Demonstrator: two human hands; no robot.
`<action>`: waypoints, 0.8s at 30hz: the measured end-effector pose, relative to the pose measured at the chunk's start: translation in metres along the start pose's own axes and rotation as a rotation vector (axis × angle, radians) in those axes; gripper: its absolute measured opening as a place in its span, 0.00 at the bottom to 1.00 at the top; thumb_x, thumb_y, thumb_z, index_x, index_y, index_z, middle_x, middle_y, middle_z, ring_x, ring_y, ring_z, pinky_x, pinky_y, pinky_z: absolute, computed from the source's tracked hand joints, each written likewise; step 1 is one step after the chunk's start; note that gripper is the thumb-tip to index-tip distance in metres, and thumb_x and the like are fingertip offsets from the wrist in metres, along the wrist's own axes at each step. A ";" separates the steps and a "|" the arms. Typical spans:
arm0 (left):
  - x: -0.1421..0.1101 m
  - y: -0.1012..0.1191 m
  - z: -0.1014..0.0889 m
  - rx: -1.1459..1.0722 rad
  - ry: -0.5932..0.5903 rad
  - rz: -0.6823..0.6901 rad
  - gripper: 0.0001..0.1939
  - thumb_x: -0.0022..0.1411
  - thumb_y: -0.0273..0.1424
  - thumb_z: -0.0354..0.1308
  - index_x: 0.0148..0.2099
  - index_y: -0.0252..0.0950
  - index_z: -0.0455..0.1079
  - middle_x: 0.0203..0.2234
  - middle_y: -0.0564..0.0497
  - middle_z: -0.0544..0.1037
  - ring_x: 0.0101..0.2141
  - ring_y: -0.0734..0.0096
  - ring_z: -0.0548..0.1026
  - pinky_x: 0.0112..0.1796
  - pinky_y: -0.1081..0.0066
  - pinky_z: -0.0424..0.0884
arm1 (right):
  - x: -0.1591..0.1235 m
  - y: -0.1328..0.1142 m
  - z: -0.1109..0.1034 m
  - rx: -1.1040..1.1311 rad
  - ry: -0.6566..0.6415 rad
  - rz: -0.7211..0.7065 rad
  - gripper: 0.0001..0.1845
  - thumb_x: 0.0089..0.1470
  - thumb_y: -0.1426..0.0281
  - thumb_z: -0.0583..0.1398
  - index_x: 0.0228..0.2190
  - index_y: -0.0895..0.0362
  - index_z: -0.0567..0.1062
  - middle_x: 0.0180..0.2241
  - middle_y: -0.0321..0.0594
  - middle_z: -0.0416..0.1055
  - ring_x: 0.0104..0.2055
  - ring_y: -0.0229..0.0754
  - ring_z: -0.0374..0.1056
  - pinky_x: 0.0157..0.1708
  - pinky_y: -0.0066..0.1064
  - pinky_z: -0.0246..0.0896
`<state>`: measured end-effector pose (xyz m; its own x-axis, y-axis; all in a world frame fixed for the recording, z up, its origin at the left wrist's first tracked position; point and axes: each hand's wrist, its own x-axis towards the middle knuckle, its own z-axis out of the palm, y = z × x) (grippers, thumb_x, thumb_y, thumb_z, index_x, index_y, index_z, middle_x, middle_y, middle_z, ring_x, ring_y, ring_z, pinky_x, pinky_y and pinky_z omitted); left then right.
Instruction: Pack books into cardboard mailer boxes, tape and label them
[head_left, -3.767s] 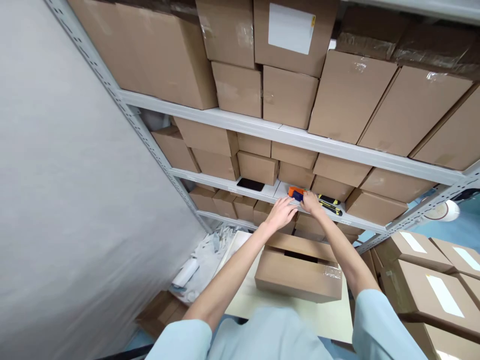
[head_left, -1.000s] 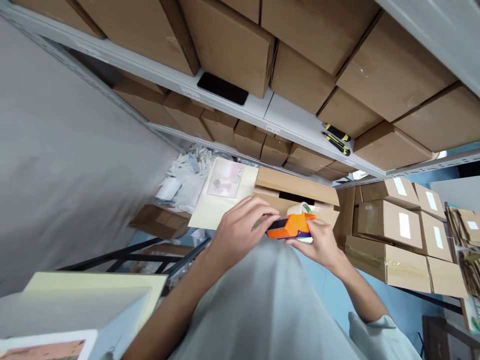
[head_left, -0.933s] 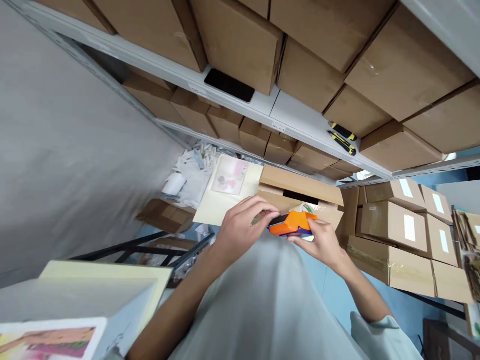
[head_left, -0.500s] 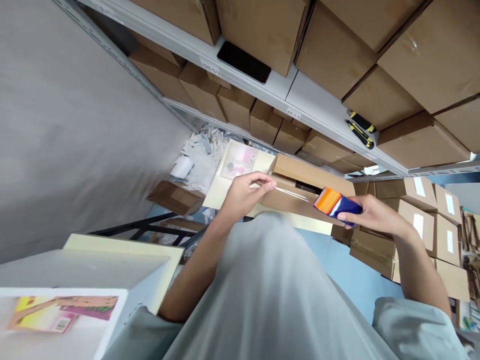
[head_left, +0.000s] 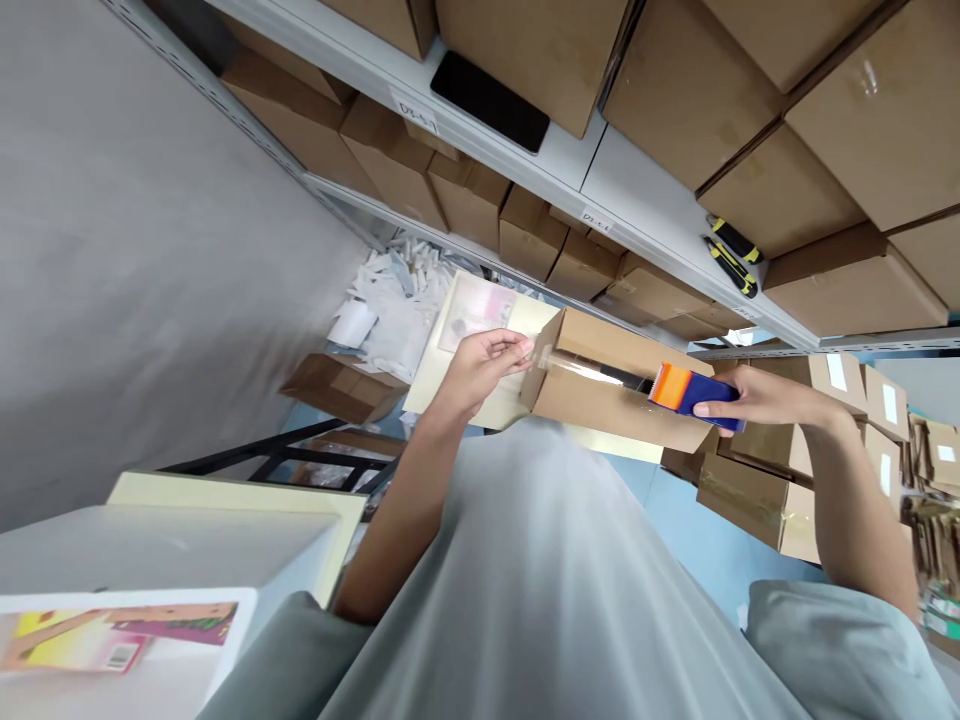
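A closed cardboard box (head_left: 615, 405) lies lengthwise before me, a dark gap showing along its top seam. My right hand (head_left: 750, 395) is closed around a blue and orange tape dispenser (head_left: 686, 388), low over the right part of the seam. A shiny strip of clear packing tape (head_left: 592, 368) runs along the seam between the box's left end and the dispenser. My left hand (head_left: 487, 370) is pinched at that left end, fingertips at the tape's end. Exactly where the tape meets the fingers is hard to make out.
Above, a metal shelf (head_left: 510, 165) bears cardboard boxes, a black phone (head_left: 491, 100) and two yellow-black utility knives (head_left: 731, 262). White scraps (head_left: 397, 300) pile up behind left. Stacked boxes (head_left: 750, 500) stand right; a white bin (head_left: 247, 610) stands front left.
The strip of tape has come down from above the box onto its seam. The dispenser has moved slightly right and turned level. My left hand has shifted a little left, to the box's end.
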<state>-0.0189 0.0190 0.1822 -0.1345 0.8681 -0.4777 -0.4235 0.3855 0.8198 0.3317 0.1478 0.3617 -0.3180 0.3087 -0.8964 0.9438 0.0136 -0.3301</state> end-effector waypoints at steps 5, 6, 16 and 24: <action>0.009 -0.007 -0.008 -0.040 -0.068 -0.092 0.25 0.46 0.48 0.80 0.35 0.34 0.77 0.32 0.51 0.77 0.38 0.67 0.79 0.56 0.49 0.81 | 0.028 -0.004 -0.002 0.051 -0.073 -0.014 0.37 0.47 0.32 0.68 0.26 0.55 0.76 0.25 0.39 0.78 0.30 0.44 0.73 0.34 0.33 0.68; 0.010 -0.009 -0.009 -0.044 -0.074 -0.101 0.26 0.46 0.48 0.80 0.35 0.34 0.77 0.32 0.51 0.77 0.38 0.67 0.79 0.56 0.48 0.81 | 0.033 -0.003 -0.001 0.049 -0.084 -0.017 0.38 0.47 0.32 0.68 0.25 0.55 0.76 0.25 0.38 0.78 0.29 0.43 0.73 0.34 0.33 0.68; 0.033 -0.039 -0.018 -0.043 -0.026 -0.129 0.26 0.44 0.48 0.80 0.35 0.35 0.77 0.33 0.50 0.79 0.38 0.64 0.82 0.55 0.52 0.80 | 0.073 0.010 0.006 0.048 -0.122 0.008 0.39 0.46 0.30 0.67 0.25 0.56 0.76 0.24 0.37 0.77 0.28 0.41 0.71 0.35 0.32 0.68; 0.054 -0.087 -0.006 0.145 0.036 -0.139 0.34 0.43 0.55 0.77 0.44 0.34 0.81 0.31 0.47 0.84 0.37 0.62 0.81 0.46 0.63 0.78 | 0.077 0.007 0.010 0.042 -0.106 0.001 0.41 0.44 0.28 0.66 0.22 0.56 0.76 0.20 0.36 0.74 0.26 0.40 0.69 0.32 0.31 0.66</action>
<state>0.0050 0.0304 0.0828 -0.1170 0.7924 -0.5986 -0.3076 0.5442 0.7805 0.3125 0.1622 0.2876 -0.3271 0.2060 -0.9222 0.9402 -0.0274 -0.3396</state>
